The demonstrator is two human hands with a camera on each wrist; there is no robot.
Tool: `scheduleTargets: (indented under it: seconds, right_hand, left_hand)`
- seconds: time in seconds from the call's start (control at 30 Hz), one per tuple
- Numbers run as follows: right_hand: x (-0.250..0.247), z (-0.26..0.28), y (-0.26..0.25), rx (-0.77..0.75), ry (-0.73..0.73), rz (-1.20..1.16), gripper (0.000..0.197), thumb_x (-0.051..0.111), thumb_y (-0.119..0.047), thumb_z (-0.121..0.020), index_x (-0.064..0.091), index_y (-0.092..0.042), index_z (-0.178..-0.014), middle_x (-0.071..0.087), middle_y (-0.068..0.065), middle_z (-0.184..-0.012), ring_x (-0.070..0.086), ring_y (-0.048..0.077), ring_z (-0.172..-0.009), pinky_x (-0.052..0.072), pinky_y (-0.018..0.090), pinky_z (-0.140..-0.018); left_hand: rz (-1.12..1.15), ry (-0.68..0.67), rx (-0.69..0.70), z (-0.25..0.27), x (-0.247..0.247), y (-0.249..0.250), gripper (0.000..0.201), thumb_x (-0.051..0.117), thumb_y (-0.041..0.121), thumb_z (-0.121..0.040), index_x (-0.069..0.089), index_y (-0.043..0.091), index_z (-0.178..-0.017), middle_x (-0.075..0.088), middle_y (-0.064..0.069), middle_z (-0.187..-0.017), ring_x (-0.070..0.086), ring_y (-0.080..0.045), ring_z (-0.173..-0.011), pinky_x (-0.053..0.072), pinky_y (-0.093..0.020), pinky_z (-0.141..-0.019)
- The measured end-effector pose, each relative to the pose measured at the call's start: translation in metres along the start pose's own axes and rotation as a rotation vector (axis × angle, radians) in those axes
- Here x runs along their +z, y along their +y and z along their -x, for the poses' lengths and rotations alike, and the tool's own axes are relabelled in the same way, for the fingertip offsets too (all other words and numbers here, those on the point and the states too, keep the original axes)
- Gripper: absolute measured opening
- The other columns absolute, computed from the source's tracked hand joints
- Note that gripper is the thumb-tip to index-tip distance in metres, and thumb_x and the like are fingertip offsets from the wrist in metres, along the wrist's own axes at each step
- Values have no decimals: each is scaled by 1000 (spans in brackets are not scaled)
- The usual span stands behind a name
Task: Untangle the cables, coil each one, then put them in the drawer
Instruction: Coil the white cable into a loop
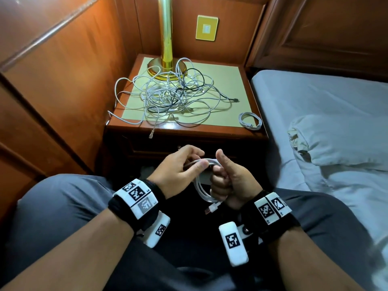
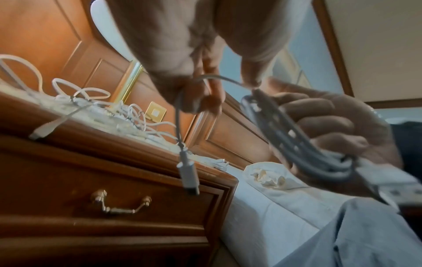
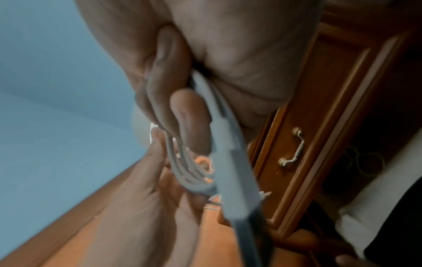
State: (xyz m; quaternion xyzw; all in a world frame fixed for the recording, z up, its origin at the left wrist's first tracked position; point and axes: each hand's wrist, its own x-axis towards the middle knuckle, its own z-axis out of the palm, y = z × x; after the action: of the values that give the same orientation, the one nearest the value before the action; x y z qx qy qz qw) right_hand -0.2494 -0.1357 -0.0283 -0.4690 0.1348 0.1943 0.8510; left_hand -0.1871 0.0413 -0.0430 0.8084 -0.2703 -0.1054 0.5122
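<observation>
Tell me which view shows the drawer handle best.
The left wrist view: the drawer handle is close, unobstructed and fairly sharp on the closed drawer front. The right wrist view shows it smaller, turned on its side and blurred. The head view barely shows it, dark behind the hands.

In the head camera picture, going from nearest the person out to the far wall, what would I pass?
Left hand and right hand holding a coiled white cable → small coiled cable at the nightstand's front edge → tangled cables → brass lamp base → yellow wall switch.
</observation>
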Motion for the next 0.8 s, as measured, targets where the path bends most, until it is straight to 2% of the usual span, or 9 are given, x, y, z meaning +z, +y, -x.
scheduleTargets:
  seconds: [0.07, 0.17, 0.23, 0.37, 0.5, 0.6, 0.7, 0.77, 0.8]
  right_hand:
    - [-1, 0, -2, -29, 30, -33, 50, 47, -50, -93, 20, -21, -62, 18, -5, -41, 14, 8, -30, 12, 19, -41]
    - [4, -3, -1, -58, 100, -75, 48, 49, -49, -90, 31, -20, -56, 22, -6, -40, 16, 7, -29, 15, 20, -40]
    - [8, -5, 0, -87, 165, -80, 45, 51, -50, -88, 37, -18, -61, 24, -5, -42, 19, 7, -30, 20, 19, -38]
    - [8, -10, 3, -158, 284, -39, 38, 54, -45, -93, 48, -14, -73, 26, -4, -50, 23, 5, -34, 26, 18, -35]
    - [8, -12, 8, -252, 282, -41, 35, 56, -40, -90, 52, -6, -83, 25, -2, -56, 26, 4, -35, 31, 19, -34]
    - [7, -11, 7, -282, 275, -17, 34, 54, -40, -92, 51, -7, -87, 30, -3, -57, 28, 4, -38, 30, 19, -35]
    - [3, -10, 0, -295, 295, -10, 31, 46, -37, -102, 48, -11, -84, 32, -6, -56, 26, 3, -37, 25, 19, -34]
    - [0, -9, -4, -310, 295, -28, 32, 44, -36, -103, 47, -12, -82, 32, -6, -55, 26, 3, -36, 23, 18, -34]
    - [0, -9, -5, -316, 292, -31, 32, 44, -36, -103, 47, -13, -82, 31, -6, -55, 26, 3, -36, 23, 18, -34]
  left_hand:
    - [36, -136, -32, 2, 4, -3, 36, 62, 51, -85, 62, 24, -109, 71, 4, -98, 69, -14, -94, 55, -46, -87]
    - [-39, -129, -23, 2, 11, 0, 27, 52, 45, -90, 59, 20, -97, 66, -4, -86, 63, -22, -80, 52, -53, -78]
    - [-27, -84, -37, 0, 14, 1, 23, 48, 40, -92, 57, 19, -95, 64, -5, -84, 61, -23, -78, 50, -54, -77]
    - [11, -80, -59, 2, 13, 1, 26, 49, 43, -94, 57, 20, -103, 66, -8, -91, 63, -25, -83, 52, -54, -79]
    - [69, -59, -91, 2, 13, 2, 34, 49, 48, -91, 57, 19, -105, 66, -13, -93, 63, -29, -84, 54, -53, -76]
    - [193, -31, -147, 1, 10, 3, 35, 57, 53, -86, 61, 23, -103, 63, 0, -80, 62, -23, -72, 57, -51, -71]
    - [314, -12, -197, -1, 4, 0, 18, 60, 25, -93, 65, 18, -109, 63, -2, -85, 59, -21, -74, 56, -52, -70]
    - [189, 26, -150, -5, -4, -5, 19, 59, 9, -96, 70, 22, -105, 67, -4, -91, 63, -23, -79, 58, -48, -73]
    - [95, 40, -116, -5, -7, -8, 21, 61, 6, -96, 72, 23, -102, 69, -2, -93, 65, -19, -82, 59, -41, -75]
